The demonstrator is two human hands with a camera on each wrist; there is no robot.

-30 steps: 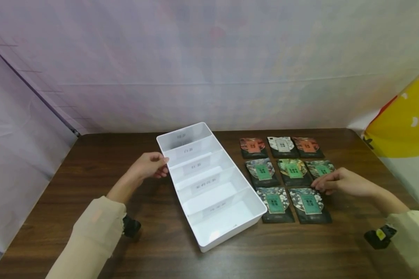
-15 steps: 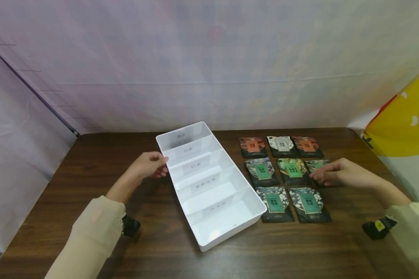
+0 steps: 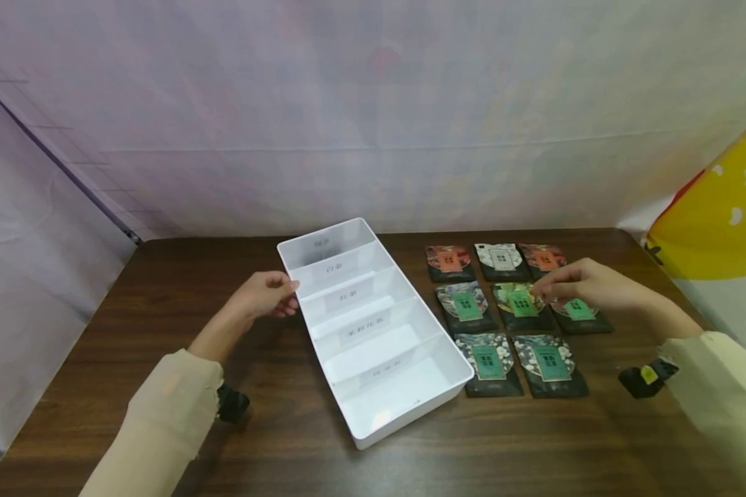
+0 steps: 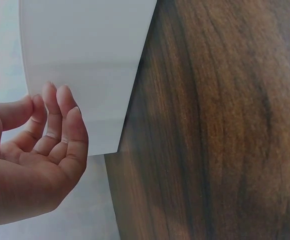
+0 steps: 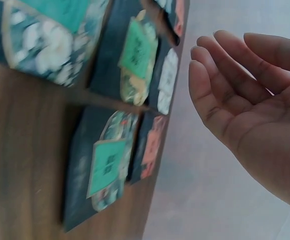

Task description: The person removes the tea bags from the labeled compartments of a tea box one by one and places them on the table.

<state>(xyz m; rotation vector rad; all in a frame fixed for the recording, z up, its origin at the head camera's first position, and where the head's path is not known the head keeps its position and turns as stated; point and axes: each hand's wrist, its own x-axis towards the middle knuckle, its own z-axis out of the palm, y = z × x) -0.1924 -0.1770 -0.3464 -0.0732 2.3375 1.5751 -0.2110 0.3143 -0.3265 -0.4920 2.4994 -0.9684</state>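
My left hand pinches the left rim of a white divided storage box, thumb and index finger meeting on its edge in the left wrist view. The box lies slantwise and has several labelled compartments in a row. My right hand is over the right side of the packet rows, fingers loosely bent with nothing between them. Its fingertips overlap a packet with a yellow-green picture in the head view. Beneath the hand lies a green-labelled packet, partly hidden. In the right wrist view, the right hand's fingers are apart from the packets.
Nearest me are two packets with white-flower pictures, a left one and a right one. At the back lie a white-labelled packet and two orange-labelled ones. A pale curtain hangs behind the dark wooden table.
My right hand has moved away from me, from beside the near right packet to over the middle and back rows, uncovering the right green-labelled packet. The left hand and box stay put.
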